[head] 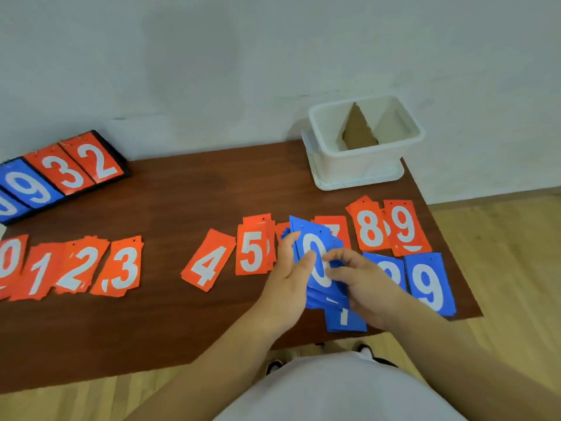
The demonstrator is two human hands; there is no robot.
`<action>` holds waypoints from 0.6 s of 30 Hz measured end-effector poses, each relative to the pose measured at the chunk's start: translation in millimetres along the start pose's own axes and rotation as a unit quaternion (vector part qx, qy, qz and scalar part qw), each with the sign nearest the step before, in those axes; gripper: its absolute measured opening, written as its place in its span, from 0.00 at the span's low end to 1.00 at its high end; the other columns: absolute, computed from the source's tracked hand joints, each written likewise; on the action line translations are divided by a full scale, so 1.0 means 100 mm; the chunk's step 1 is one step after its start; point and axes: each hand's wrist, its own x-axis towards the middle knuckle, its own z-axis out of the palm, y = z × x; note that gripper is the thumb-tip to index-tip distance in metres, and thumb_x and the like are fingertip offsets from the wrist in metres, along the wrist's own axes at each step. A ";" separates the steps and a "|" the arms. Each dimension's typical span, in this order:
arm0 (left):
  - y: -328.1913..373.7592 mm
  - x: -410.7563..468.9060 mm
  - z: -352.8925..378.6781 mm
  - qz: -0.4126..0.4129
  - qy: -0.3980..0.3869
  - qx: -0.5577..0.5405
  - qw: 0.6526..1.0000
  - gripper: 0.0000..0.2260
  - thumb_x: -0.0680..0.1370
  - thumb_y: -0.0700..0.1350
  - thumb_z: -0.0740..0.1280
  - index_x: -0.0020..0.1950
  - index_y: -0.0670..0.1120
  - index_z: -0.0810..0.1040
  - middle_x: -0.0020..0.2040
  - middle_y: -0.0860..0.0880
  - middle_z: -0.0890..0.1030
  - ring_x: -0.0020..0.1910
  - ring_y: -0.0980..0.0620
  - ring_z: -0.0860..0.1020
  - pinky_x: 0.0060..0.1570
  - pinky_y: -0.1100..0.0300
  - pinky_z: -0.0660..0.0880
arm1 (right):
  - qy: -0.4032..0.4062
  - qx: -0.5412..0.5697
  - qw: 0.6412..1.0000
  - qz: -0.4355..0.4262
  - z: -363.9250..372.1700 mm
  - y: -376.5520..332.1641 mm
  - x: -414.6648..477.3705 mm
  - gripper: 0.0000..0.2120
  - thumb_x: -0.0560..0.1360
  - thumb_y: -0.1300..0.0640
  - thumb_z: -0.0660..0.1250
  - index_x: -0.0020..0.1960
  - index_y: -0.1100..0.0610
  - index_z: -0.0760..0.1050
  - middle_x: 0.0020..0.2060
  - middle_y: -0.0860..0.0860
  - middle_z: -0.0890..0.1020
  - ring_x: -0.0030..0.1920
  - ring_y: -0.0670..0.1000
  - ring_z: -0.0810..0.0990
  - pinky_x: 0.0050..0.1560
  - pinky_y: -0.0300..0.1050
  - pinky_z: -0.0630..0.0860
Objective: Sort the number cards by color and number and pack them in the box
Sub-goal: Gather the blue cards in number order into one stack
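- Blue stack (pixel 314 247) of number cards, a white 0 on top, is held above the table's (pixel 167 208) near edge at about 4 o'clock. Its long axis runs from 11 to 5 o'clock, with the punched-hole end pointing away from the person. The lower cards are fanned out.
- Left hand (pixel 287 278) grips the stack's 9 o'clock edge, with the thumb laid across the 0 and the fingers curled behind.
- Right hand (pixel 364 281) has its fingers curled and pinches the fanned cards at the stack's 3 o'clock edge.
- A red row of piles runs from 9 to 3 o'clock across the table: red 0 (pixel 9 259), red 1 (pixel 41 271), red 2 (pixel 77 265), red 3 (pixel 123 270), red 4 (pixel 209 265), red 5 (pixel 252 252), red 7 (pixel 332 227), red 8 (pixel 368 227) and red 9 (pixel 405 226). All lie digit up with their long axes pointing roughly to 12 o'clock. The 4 leans toward 1 o'clock, and the 7 is mostly hidden behind the stack.
- Blue 8 (pixel 388 268) and blue 9 (pixel 429 285) lie at the stack's 3 o'clock, nearer the person than the red 8 and 9.
- Another blue card (pixel 344 320) lies below the hands at 6 o'clock. Its digit is partly covered.
- The white plastic box (pixel 364 168) stands on the 1 o'clock corner, with a cardboard divider (pixel 358 129) upright inside.
- A flip scoreboard (pixel 60 174) showing 9, 3 and 2 lies at 10 o'clock.
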 end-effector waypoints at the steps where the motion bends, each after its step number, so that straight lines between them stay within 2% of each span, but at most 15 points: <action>1: -0.02 0.03 0.02 -0.001 -0.014 0.011 1.000 0.20 0.86 0.51 0.56 0.78 0.57 0.59 0.71 0.62 0.64 0.62 0.73 0.69 0.52 0.81 0.67 | 0.029 -0.013 0.999 -0.009 -0.05 0.04 -0.03 0.09 0.75 0.59 0.70 0.53 0.49 0.81 0.49 0.69 0.79 0.45 0.61 0.72 0.43 0.56 0.69; 2: -0.06 0.07 0.05 -0.002 -0.027 0.025 0.999 0.19 0.86 0.51 0.57 0.77 0.59 0.60 0.70 0.62 0.67 0.62 0.74 0.69 0.55 0.78 0.67 | 0.068 -0.042 0.997 -0.021 -0.10 0.06 -0.06 0.09 0.75 0.59 0.70 0.52 0.48 0.81 0.49 0.69 0.79 0.43 0.61 0.73 0.42 0.56 0.71; 3: -0.11 0.11 0.10 -0.009 -0.037 0.049 0.998 0.18 0.86 0.51 0.58 0.75 0.60 0.60 0.64 0.61 0.71 0.57 0.75 0.72 0.55 0.74 0.69 | 0.117 -0.087 0.989 -0.033 -0.17 0.09 -0.10 0.09 0.76 0.60 0.69 0.52 0.47 0.80 0.49 0.66 0.80 0.42 0.60 0.75 0.41 0.56 0.73; 5: -0.24 0.22 0.21 -0.040 -0.041 0.115 0.992 0.23 0.83 0.52 0.63 0.76 0.59 0.59 0.49 0.56 0.75 0.46 0.63 0.78 0.49 0.63 0.75 | 0.215 -0.141 0.965 -0.049 -0.36 0.16 -0.20 0.10 0.79 0.62 0.66 0.53 0.47 0.78 0.47 0.52 0.81 0.42 0.56 0.78 0.42 0.56 0.78; 6: -0.33 0.26 0.27 -0.063 -0.041 0.151 0.986 0.27 0.82 0.53 0.65 0.78 0.58 0.57 0.48 0.53 0.75 0.44 0.57 0.78 0.44 0.59 0.75 | 0.258 -0.137 0.955 -0.050 -0.49 0.21 -0.23 0.11 0.79 0.63 0.65 0.53 0.48 0.77 0.47 0.48 0.81 0.42 0.55 0.78 0.43 0.56 0.78; 8: -0.51 0.35 0.40 -0.120 -0.034 0.204 0.971 0.33 0.79 0.54 0.69 0.80 0.55 0.56 0.58 0.50 0.75 0.48 0.52 0.78 0.43 0.58 0.74 | 0.306 -0.105 0.945 -0.037 -0.75 0.31 -0.27 0.11 0.79 0.64 0.65 0.52 0.48 0.77 0.48 0.48 0.81 0.42 0.54 0.77 0.42 0.54 0.77; 10: -0.71 0.44 0.55 -0.162 -0.002 0.240 0.957 0.40 0.75 0.55 0.73 0.80 0.52 0.55 0.70 0.45 0.69 0.60 0.45 0.76 0.54 0.53 0.77 | 0.321 -0.091 0.942 -0.026 -0.99 0.35 -0.27 0.11 0.79 0.64 0.64 0.51 0.48 0.77 0.49 0.50 0.82 0.41 0.55 0.77 0.40 0.53 0.74; 13: -0.87 0.57 0.84 -0.203 0.066 0.287 0.934 0.46 0.72 0.59 0.76 0.80 0.51 0.51 0.71 0.42 0.65 0.68 0.38 0.70 0.64 0.46 0.75 | 0.293 -0.112 0.949 -0.020 -1.29 0.27 -0.26 0.11 0.78 0.63 0.65 0.50 0.47 0.78 0.47 0.48 0.82 0.42 0.56 0.77 0.40 0.52 0.74; 16: -0.90 0.63 1.17 -0.220 0.118 0.338 0.908 0.50 0.72 0.59 0.77 0.81 0.52 0.46 0.70 0.43 0.61 0.69 0.39 0.65 0.61 0.47 0.73 | 0.254 -0.154 0.954 -0.028 -1.57 0.15 -0.26 0.10 0.78 0.62 0.66 0.50 0.47 0.78 0.47 0.49 0.82 0.43 0.60 0.81 0.43 0.59 0.80; 18: -0.92 0.64 1.35 -0.212 0.144 0.361 0.897 0.51 0.71 0.57 0.78 0.81 0.54 0.44 0.69 0.44 0.59 0.67 0.39 0.63 0.57 0.47 0.74 | 0.238 -0.174 0.955 -0.024 -1.75 0.10 -0.26 0.11 0.77 0.62 0.66 0.49 0.45 0.78 0.49 0.48 0.82 0.49 0.65 0.83 0.47 0.65 0.81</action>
